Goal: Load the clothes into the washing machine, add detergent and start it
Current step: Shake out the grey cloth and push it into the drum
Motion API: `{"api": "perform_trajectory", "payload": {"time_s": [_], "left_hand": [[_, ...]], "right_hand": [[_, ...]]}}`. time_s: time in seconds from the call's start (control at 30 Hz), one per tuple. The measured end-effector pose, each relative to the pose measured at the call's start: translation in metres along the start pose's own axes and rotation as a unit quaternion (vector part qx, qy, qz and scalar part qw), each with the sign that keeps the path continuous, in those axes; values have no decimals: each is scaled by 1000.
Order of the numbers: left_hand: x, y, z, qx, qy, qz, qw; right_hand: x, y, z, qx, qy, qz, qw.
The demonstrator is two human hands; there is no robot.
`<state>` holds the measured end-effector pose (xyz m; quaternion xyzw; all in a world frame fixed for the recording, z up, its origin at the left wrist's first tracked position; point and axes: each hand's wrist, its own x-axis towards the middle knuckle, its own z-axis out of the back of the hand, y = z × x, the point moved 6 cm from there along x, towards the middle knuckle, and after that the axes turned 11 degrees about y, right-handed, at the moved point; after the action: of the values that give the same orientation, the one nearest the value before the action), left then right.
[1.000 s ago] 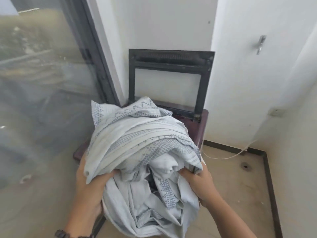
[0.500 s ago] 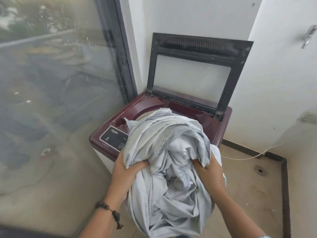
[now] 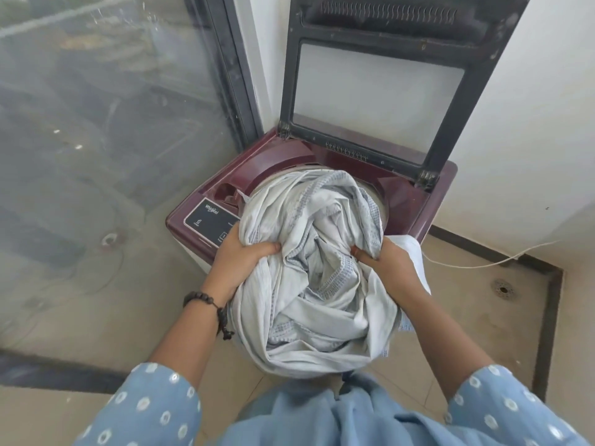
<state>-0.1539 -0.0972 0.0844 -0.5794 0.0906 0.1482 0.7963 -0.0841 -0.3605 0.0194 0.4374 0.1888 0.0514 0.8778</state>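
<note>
Standing in the far corner, the washing machine (image 3: 415, 201) has its lid (image 3: 380, 82) raised upright. The bundle of clothes (image 3: 315, 268) hangs over its near edge, top above the drum opening. The left hand (image 3: 241, 255) and right hand (image 3: 383, 262) grip its sides, fingers curled into the cloth.
</note>
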Motion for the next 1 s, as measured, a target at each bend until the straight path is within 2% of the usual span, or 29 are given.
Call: {"api": "perform_trajectory", "payload": {"time_s": [0.13,0.3,0.47,0.63,0.8,0.9,1.0], "left_hand": [[11,-4,1,12,12,12,1000],[32,-10,3,-8,45,1,999],[68,-40,20,-12,67,-51,996],[106,-96,60,-36,40,-176,983],[128,-140,96,8,0,-333,943],[137,-149,110,56,-35,-394,917],[154,-144,114,84,-26,-412,907]], "right_hand": [[4,2,3,9,14,-7,1000],[2,5,8,106,16,-16,994],[19,34,28,129,-38,-6,991],[60,93,63,91,-151,56,983],[83,145,87,102,-275,124,948],[93,156,85,137,-303,169,928],[105,146,77,176,-316,140,922]]}}
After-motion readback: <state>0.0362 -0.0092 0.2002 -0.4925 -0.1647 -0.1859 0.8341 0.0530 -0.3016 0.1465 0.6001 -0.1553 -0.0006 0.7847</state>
